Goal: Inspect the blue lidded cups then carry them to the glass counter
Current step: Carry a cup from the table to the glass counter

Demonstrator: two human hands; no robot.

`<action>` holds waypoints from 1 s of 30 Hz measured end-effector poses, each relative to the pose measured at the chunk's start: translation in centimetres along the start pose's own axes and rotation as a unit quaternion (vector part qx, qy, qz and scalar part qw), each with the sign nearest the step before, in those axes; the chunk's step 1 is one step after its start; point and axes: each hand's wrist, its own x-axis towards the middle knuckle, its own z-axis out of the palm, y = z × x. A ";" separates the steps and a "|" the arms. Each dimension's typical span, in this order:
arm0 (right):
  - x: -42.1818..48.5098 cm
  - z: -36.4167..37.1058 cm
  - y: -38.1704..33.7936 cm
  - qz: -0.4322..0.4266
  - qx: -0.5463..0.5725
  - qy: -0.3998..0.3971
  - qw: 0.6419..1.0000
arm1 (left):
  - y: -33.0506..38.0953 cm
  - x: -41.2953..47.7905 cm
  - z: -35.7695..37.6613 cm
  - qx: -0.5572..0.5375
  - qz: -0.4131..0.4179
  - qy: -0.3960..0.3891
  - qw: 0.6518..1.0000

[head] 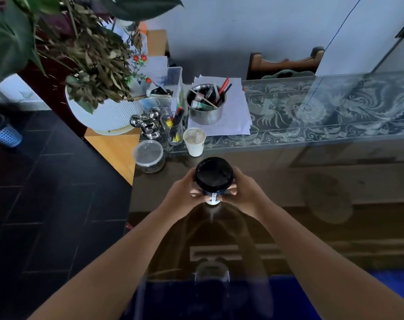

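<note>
Blue lidded cup [213,181] between both hands above glass counter [311,181] edge

Left arm [127,245]: bare, reaching in from 7 o'clock.
Right arm [300,245]: bare, reaching in from 5 o'clock.
Left hand [184,192]: fingers curled round the cup [214,175] at its 9 o'clock side.
Right hand [244,191]: grips the 3 o'clock side, thumb at 6 o'clock.

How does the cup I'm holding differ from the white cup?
The held cup has a black lid and blue body; the white cup is lidless. The left hand and right hand grip the held cup; the white cup stands free on the counter. Both are takeaway-style cups.
</note>
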 end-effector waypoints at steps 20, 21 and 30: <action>0.4 2.0 1.7 0.066 -0.008 -0.030 0.997 | -2.3 0.1 1.1 -0.011 -0.063 -0.056 0.996; 0.2 2.1 1.8 0.076 -0.011 -0.036 0.996 | -2.5 -0.3 1.1 -0.017 -0.076 -0.066 0.995; -4.7 2.1 1.3 0.160 -0.141 -0.077 0.974 | -2.5 -5.4 0.3 0.110 -0.124 -0.092 0.982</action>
